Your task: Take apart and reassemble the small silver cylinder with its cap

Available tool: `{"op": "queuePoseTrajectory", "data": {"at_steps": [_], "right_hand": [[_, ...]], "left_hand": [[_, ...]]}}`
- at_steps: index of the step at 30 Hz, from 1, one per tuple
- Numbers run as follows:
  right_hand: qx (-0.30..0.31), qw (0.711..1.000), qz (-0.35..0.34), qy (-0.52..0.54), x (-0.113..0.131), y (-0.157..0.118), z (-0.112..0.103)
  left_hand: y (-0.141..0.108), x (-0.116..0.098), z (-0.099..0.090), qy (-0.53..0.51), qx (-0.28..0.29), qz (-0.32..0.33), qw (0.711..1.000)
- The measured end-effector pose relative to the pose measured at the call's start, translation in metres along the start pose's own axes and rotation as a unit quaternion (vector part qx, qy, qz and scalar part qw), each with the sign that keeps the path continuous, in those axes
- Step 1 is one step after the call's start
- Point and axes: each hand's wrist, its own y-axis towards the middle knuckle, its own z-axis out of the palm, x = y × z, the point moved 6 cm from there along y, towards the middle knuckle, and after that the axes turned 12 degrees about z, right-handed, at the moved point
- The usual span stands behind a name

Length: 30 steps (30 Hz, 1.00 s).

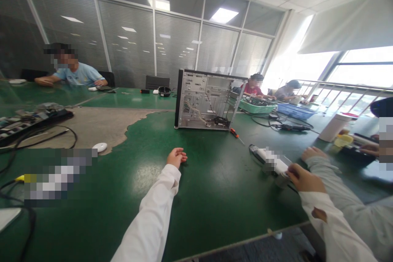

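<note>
My left hand (177,157) rests on the green table with its fingers loosely curled, slightly apart, and holding nothing. At the right, my right hand (307,179) has its thumb and fingers closed on the near end of a long white object (281,166), partly blurred, with a dark cord at its far end. Beyond my hands stands an open computer case (199,102), its metal inside and loose wires showing. An orange-handled screwdriver (234,133) lies by the case's lower right corner.
Another person's grey sleeve (334,176) is close beside my right arm. A white bottle (334,127), green basket (258,107) and blue basket (296,111) are at the right. Electronic parts (33,120), cables and a white round object (100,147) lie left. People sit across the table.
</note>
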Motion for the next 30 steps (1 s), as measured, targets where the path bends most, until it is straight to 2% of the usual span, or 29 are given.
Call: {"op": "queuePoseTrajectory", "data": {"at_steps": [9,15,18,24,27,30], "right_hand": [[-0.01,0.999,-0.046,0.027,0.001,-0.003,0.006],[-0.058,0.992,-0.099,-0.047,0.02,0.0,0.003],[-0.007,0.989,-0.117,-0.092,0.036,0.014,0.016],[0.177,0.967,-0.118,-0.138,0.045,0.056,0.061],[0.209,0.959,-0.137,-0.134,0.056,0.059,0.065],[0.206,0.957,-0.175,-0.106,0.092,0.043,0.058]], "left_hand": [[0.003,0.005,-0.001,0.002,-0.002,-0.002,1.0],[0.002,0.003,0.0,-0.005,0.01,0.004,1.0],[0.001,0.003,-0.001,-0.008,0.013,0.007,1.0],[0.001,0.002,-0.002,-0.009,0.011,0.008,1.0],[0.001,0.003,-0.002,-0.01,0.01,0.011,1.0],[0.001,0.004,-0.001,-0.009,0.009,0.013,1.0]]}}
